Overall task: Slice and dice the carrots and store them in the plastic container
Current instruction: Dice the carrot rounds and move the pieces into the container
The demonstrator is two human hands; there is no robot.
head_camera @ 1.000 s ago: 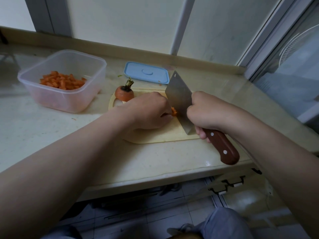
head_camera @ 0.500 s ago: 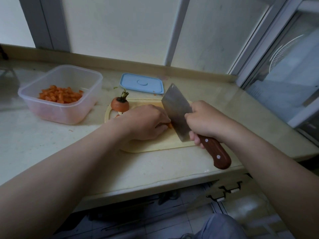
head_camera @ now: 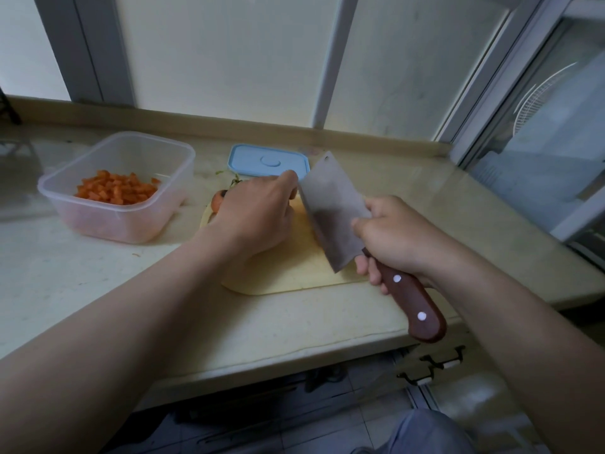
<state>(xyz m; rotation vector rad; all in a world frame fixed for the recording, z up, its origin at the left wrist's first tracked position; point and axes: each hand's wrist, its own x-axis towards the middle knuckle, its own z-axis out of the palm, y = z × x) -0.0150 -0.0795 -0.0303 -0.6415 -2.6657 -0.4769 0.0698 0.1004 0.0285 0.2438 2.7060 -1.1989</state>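
A blue lid (head_camera: 268,160) lies behind the cutting board (head_camera: 294,276); the container (head_camera: 98,224) of diced carrot (head_camera: 114,191) stands to its left. The left hand (head_camera: 258,217) arches over the board, half hiding a carrot end (head_camera: 216,200); I cannot tell its grip. The right hand (head_camera: 396,240) clasps the cleaver (head_camera: 330,211) by its handle

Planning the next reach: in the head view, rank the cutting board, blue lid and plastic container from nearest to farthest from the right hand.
1. Cutting board, right beside the right hand.
2. Blue lid, behind it, to the left.
3. Plastic container, far left.
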